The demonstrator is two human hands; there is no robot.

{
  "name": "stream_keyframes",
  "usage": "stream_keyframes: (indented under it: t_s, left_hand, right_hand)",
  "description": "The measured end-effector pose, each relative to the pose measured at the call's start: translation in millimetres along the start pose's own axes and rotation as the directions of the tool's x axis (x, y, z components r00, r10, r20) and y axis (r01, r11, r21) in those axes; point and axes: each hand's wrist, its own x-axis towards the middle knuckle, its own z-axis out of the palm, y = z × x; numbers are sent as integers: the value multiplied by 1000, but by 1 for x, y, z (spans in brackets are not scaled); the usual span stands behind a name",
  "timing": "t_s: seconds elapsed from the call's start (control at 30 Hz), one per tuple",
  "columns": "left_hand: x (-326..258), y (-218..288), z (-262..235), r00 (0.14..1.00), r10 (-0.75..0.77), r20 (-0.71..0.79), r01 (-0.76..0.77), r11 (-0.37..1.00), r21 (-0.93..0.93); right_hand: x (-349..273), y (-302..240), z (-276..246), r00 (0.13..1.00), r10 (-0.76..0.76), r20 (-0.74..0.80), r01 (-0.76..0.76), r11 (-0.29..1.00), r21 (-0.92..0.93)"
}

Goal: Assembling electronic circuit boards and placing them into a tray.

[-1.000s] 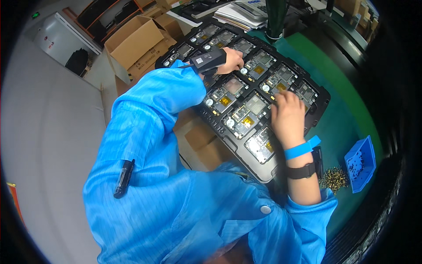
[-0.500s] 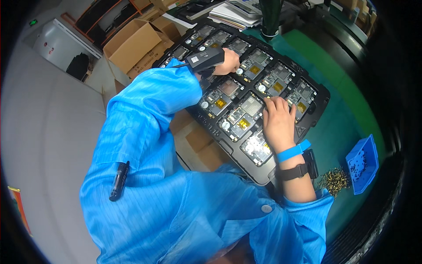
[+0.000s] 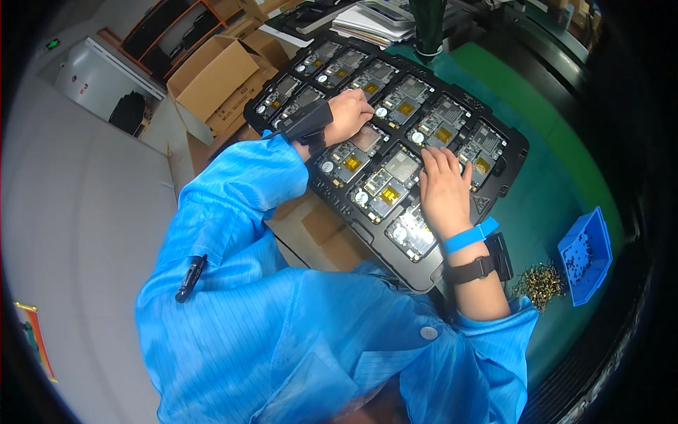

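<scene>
**Both hands down on the board tray, mid-pass**

Far left, off the bench: open cardboard boxes (image 3: 212,78) on the floor, a pale cabinet (image 3: 95,78) behind them, and a dark pen-like item (image 3: 191,278) clipped to the blue smock sleeve.

The left hand (image 3: 349,113) sits on the upper-left part of the black tray (image 3: 505,187), fingers curled down over one circuit board (image 3: 367,138) in its pocket. It looks like pressing or pinching at that board, but whether it actually grips anything can't be told; the knuckles cover the contact. A black strap device (image 3: 307,121) wraps that wrist.

The right hand (image 3: 443,187) lies flat w/ fingers spread, palm down on boards nearer the tray's right side, holding nothing, prob. just steadying the tray. It wears a blue wristband (image 3: 470,235) and a black watch-like band (image 3: 480,267).

Judgement: work is at the seat-or-check-a-board stage, roughly mid-tray. Next move calls for a light, square push and then a shift to the neighbouring pocket w/o dragging across parts.

Right of the tray, on the green mat (image 3: 565,169): a loose heap of small brass-coloured parts (image 3: 540,283) (screws, maybe; too small to say) and a blue bin (image 3: 586,254) of dark bits.

Hard to make out: the tray's near corner is hidden under the smock, papers at the top edge are cut off, and the fisheye rim goes black.
</scene>
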Motion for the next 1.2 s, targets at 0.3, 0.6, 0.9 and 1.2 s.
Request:
stream_keyframes:
  t_s: [0.3, 0.6, 0.9, 1.2]
  left_hand:
    - [4, 2, 7, 991, -132, -21, 130, 989, -67]
    - [23, -15, 1, 970, -64, 235, 88, 992, -95]
    - [12, -23, 3, 940, -260, 220, 338, 787, -515]
    - [20, -12, -8, 875, -354, 331, 466, 801, -375]
  right_hand:
    - [1, -1, -1, 1000, -2, 25, 2, 1000, -10]
    - [-1, 0, -2, 1000, -2, 29, 2, 1000, -4]
    - [0, 2, -1, 1000, -8, 22, 8, 1000, -6]
    - [0, 1, -3, 1000, -9, 17, 8, 1000, 14]
